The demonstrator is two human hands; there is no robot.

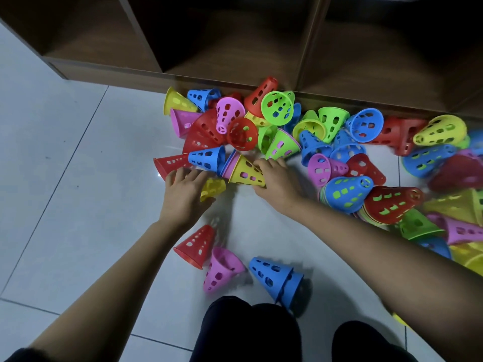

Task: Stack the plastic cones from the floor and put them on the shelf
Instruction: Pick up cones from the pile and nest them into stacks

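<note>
Right hand point(279, 181) at centre, fingers and thumb curled round a yellow cone point(247, 173) nested on a short stack lying on the tiled floor point(65, 152). Left hand point(183, 194) at its 9 o'clock, fingers spread, laid over a small yellow cone point(214, 186); grip unclear. Heap of cones point(326, 131) from 12 to 3 o'clock, against the wooden shelf point(235, 43). Red cone point(196, 244), pink cone point(222, 270) and blue cone point(271, 273) loose at 6 o'clock.
</note>
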